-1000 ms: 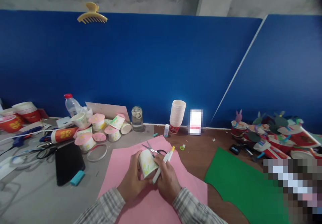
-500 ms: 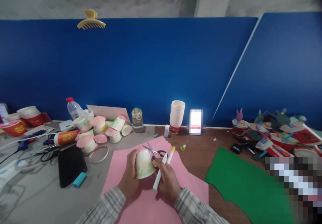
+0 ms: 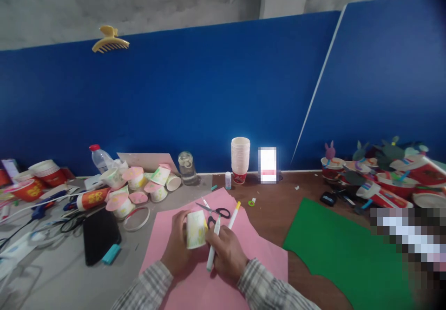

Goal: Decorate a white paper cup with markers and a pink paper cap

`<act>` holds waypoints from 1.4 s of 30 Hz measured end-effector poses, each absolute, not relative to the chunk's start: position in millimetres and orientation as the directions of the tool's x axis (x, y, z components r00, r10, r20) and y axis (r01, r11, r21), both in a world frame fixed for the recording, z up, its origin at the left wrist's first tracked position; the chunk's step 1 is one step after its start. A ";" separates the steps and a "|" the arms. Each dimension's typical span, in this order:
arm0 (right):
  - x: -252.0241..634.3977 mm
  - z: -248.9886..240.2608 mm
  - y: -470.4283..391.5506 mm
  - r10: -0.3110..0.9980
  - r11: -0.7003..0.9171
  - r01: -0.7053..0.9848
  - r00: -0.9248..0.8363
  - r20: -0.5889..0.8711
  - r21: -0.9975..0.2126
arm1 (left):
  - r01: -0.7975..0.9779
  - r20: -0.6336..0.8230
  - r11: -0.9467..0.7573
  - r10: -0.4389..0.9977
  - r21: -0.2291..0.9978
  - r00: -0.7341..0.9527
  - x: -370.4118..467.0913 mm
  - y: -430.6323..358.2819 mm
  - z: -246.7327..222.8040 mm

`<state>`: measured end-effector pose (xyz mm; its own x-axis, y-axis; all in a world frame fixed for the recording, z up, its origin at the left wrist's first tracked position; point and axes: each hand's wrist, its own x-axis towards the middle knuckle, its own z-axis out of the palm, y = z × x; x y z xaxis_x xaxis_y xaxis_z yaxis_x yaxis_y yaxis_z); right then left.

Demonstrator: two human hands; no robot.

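A paper cup (image 3: 196, 230) with yellow and green marks stands upside down in my left hand (image 3: 177, 245), whose fingers wrap its left side. My right hand (image 3: 228, 250) is closed on a white marker (image 3: 213, 247), with its fingertips at the cup's right side. Both hands are over pink paper (image 3: 205, 284). Behind them lie open scissors (image 3: 223, 213) with black handles. A white marker with a yellow end (image 3: 235, 213) lies just beyond my right hand.
Decorated cups (image 3: 134, 179) and a glass jar (image 3: 188, 168) stand at back left. Stacked cups (image 3: 240, 156) and a small bottle (image 3: 228, 180) are behind the paper. Green paper (image 3: 341, 249) lies right, near red cups (image 3: 386, 194). A black phone (image 3: 101, 235) lies left.
The cup has turned in my left hand and shifted slightly left. My right hand has moved a little left with the marker. The camera view has tilted slightly.
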<state>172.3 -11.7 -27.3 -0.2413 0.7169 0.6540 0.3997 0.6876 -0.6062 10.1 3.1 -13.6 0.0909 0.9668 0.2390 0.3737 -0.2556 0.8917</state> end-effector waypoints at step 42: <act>165.9 -25.8 -28.9 0.585 0.753 0.426 -0.085 0.807 -0.501 | 0.671 0.492 -0.535 0.824 0.513 0.281 1.6 1.1 -15.5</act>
<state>165.9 -28.9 -25.8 -0.0845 0.5850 0.8066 0.4265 0.7528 -0.5014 1.6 1.1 -15.5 0.2806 0.8241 0.4920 0.6715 -0.5348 0.5129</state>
